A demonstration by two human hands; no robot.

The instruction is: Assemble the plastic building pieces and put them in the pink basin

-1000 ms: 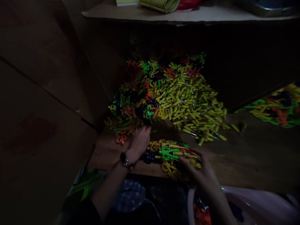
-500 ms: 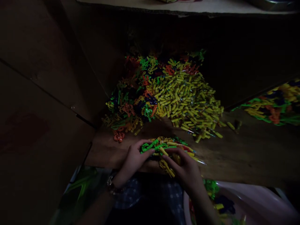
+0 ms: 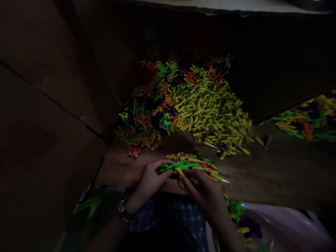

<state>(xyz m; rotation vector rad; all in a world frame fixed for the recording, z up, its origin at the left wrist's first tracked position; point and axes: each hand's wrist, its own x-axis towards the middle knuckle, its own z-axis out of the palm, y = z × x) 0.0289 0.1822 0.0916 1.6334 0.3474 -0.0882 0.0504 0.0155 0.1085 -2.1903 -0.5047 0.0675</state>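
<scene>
Fingers of the left hand (image 3: 148,182) and right hand (image 3: 207,194) are pinching a green plastic piece (image 3: 172,167) near the wooden table's (image 3: 275,175) front edge; the yellow tube pile (image 3: 212,112) is crowding behind.

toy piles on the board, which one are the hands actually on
The small pile at the near edge of the wooden board. The left hand and right hand grip its green piece; the big heap behind lies untouched.
</scene>
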